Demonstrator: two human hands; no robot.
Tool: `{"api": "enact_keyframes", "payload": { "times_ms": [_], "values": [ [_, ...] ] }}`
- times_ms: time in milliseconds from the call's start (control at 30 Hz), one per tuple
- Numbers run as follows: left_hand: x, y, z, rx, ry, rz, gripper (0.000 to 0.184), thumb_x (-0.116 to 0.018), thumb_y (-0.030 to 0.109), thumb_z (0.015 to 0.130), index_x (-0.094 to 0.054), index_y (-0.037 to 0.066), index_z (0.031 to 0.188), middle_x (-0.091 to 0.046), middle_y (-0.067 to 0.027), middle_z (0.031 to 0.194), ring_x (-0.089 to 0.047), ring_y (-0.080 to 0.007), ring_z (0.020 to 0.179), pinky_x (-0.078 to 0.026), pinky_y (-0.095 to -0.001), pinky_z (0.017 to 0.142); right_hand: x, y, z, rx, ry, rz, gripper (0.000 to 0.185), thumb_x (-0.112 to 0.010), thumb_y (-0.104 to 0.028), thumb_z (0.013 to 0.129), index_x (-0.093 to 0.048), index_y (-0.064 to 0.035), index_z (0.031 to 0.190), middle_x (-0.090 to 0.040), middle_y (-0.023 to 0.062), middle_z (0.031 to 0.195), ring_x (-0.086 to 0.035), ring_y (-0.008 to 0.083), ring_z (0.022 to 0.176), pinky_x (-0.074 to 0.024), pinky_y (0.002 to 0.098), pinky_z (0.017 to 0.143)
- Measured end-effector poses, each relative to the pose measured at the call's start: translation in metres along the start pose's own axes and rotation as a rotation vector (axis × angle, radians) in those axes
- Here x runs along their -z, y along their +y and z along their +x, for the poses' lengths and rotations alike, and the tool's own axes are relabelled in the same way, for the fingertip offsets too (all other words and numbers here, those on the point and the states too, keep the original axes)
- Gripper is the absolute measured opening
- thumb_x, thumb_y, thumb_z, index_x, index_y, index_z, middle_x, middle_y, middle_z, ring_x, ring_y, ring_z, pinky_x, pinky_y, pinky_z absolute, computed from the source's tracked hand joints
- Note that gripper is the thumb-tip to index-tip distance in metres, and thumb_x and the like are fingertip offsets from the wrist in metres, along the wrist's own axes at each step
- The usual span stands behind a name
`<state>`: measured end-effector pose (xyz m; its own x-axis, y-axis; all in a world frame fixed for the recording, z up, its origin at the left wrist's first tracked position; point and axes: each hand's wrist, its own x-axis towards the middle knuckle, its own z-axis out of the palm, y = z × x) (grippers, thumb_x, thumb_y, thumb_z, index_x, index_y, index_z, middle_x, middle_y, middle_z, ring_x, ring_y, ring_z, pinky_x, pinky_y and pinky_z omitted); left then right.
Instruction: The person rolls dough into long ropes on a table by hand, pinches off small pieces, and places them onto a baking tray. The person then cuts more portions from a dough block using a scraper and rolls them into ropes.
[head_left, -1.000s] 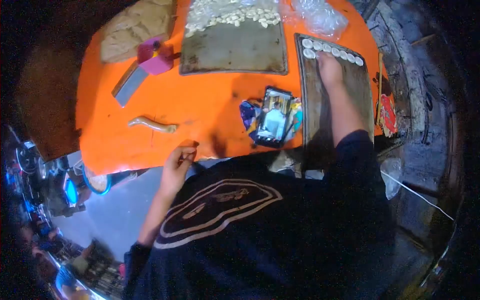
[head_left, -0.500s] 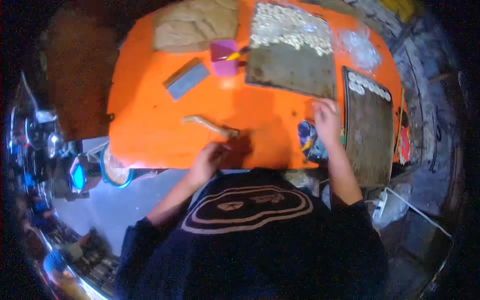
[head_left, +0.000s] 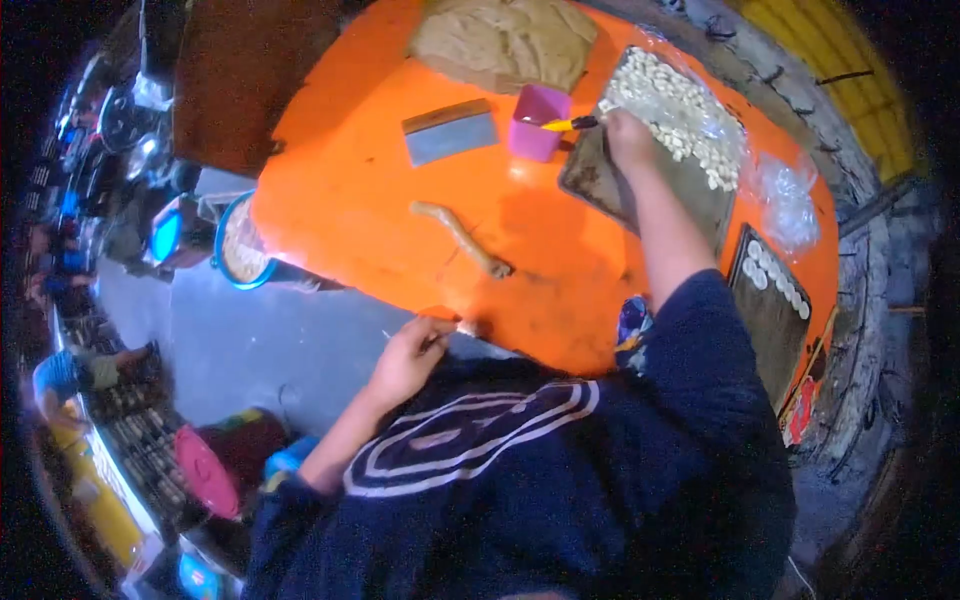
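My left hand (head_left: 408, 358) is at the table's near edge, thumb and forefinger pinched on a small pale piece (head_left: 465, 327) whose kind I cannot make out. My right hand (head_left: 630, 142) reaches over a dark tray (head_left: 597, 172) at the back. It is at the end of a tool with a yellow-and-black handle (head_left: 570, 125), which leans in a pink container (head_left: 540, 140). The fingers curl away from view, so their grip is unclear. Many small white pieces (head_left: 690, 110) cover the tray's far part. A curved, stick-like brown object (head_left: 460, 238) lies between the hands.
A flat scraper (head_left: 450, 135) and a large tan mass (head_left: 505, 42) lie on the orange tabletop (head_left: 350, 190). A second tray (head_left: 765, 320) with white discs (head_left: 775, 275) and clear plastic (head_left: 788, 205) are at right. A blue-rimmed bucket (head_left: 222, 240) stands left of the table.
My right hand has moved forward from near the table's front to the tool handle beside the tray. My left hand remains by the near edge. The whole view has turned and shifted.
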<state>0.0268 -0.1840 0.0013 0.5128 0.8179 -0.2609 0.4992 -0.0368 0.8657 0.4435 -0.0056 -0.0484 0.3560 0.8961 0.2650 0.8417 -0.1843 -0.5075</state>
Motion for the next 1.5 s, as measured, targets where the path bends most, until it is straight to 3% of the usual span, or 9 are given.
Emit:
{"api": "enact_keyframes", "payload": {
  "times_ms": [133,233,467,667,800,833,967,1133,1500],
  "values": [
    [0.012,-0.006,0.020,-0.104,-0.045,0.130,0.020,-0.050,0.007,0.080,-0.057,0.005,0.099,-0.057,-0.0089,0.084,-0.054,-0.0226,0.071,-0.043,-0.0307,0.064,0.032,-0.056,-0.082,-0.094,-0.186,0.443,0.017,-0.056,-0.018,0.078,-0.062,-0.0033,0.082,-0.061,0.0112,0.078,-0.055,0.0252,0.067,-0.0441,0.0330,0.064],
    [0.015,-0.017,0.047,-0.272,-0.023,0.331,0.028,-0.053,0.004,0.076,-0.055,0.003,0.104,-0.061,-0.0095,0.083,-0.058,-0.0225,0.071,-0.045,-0.0305,0.063,0.016,-0.099,-0.167,0.267,-0.188,0.434,0.011,-0.062,-0.012,0.074,-0.062,-0.0023,0.080,-0.056,0.0077,0.077,-0.054,0.0219,0.069,-0.0433,0.0289,0.062],
    [0.036,0.053,0.079,-0.296,-0.408,0.977,0.027,-0.045,0.020,0.085,-0.052,0.005,0.107,-0.060,-0.0154,0.090,-0.059,-0.0281,0.080,-0.045,-0.0377,0.066,-0.020,-0.144,-0.218,0.174,-0.137,0.228,0.010,-0.060,-0.007,0.070,-0.061,-0.0028,0.079,-0.057,0.0098,0.076,-0.053,0.0262,0.067,-0.0437,0.0311,0.060],
    [0.019,0.004,0.103,-0.383,-0.390,0.972,0.025,-0.044,0.018,0.086,-0.052,0.005,0.106,-0.060,-0.0151,0.086,-0.059,-0.0272,0.071,-0.045,-0.0380,0.060,-0.022,-0.163,-0.224,0.216,0.025,0.002,0.014,-0.058,-0.005,0.067,-0.060,-0.0032,0.081,-0.057,0.0100,0.074,-0.052,0.0285,0.064,-0.0446,0.0328,0.061],
    [-0.013,-0.057,0.143,-1.118,0.078,0.402,0.026,-0.047,0.020,0.085,-0.053,0.005,0.105,-0.061,-0.0107,0.078,-0.058,-0.0223,0.060,-0.046,-0.0342,0.055,-0.010,-0.158,-0.221,0.046,-0.116,0.219,0.011,-0.058,-0.004,0.072,-0.060,-0.0031,0.083,-0.059,0.0075,0.076,-0.054,0.0226,0.062,-0.0458,0.0297,0.061],
    [-0.015,-0.045,0.138,-1.119,0.088,0.405,0.026,-0.047,0.020,0.085,-0.053,0.005,0.105,-0.061,-0.0107,0.078,-0.058,-0.0223,0.060,-0.046,-0.0342,0.055,-0.005,-0.155,-0.220,0.056,-0.116,0.219,0.011,-0.058,-0.004,0.072,-0.060,-0.0031,0.083,-0.059,0.0075,0.076,-0.054,0.0226,0.062,-0.0458,0.0297,0.061],
    [-0.035,0.001,0.090,-0.033,-0.324,-0.887,0.025,-0.056,0.017,0.081,-0.055,0.002,0.101,-0.061,-0.0072,0.082,-0.056,-0.0178,0.063,-0.046,-0.0265,0.055,0.017,-0.139,-0.237,-0.338,-0.396,1.178,0.012,-0.056,0.000,0.078,-0.058,-0.0037,0.090,-0.062,0.0071,0.081,-0.056,0.0151,0.065,-0.0450,0.0233,0.057],
    [-0.058,-0.022,0.109,-0.061,-0.097,-0.149,0.028,-0.060,0.019,0.079,-0.057,0.000,0.099,-0.062,-0.0086,0.080,-0.057,-0.0169,0.067,-0.046,-0.0272,0.060,0.015,-0.122,-0.247,-0.377,-0.369,0.997,0.011,-0.053,0.000,0.082,-0.057,-0.0034,0.092,-0.061,0.0064,0.079,-0.055,0.0111,0.063,-0.0441,0.0205,0.055],
    [-0.064,0.003,0.104,-0.075,-0.206,-0.369,0.017,-0.059,0.000,0.078,-0.060,-0.001,0.095,-0.061,-0.0077,0.081,-0.055,-0.0128,0.066,-0.046,-0.0220,0.058,0.022,-0.133,-0.266,-0.452,-0.151,0.944,0.015,-0.054,0.001,0.079,-0.057,-0.0015,0.094,-0.061,0.0046,0.077,-0.056,0.0132,0.062,-0.0453,0.0212,0.058]
  ]
}}
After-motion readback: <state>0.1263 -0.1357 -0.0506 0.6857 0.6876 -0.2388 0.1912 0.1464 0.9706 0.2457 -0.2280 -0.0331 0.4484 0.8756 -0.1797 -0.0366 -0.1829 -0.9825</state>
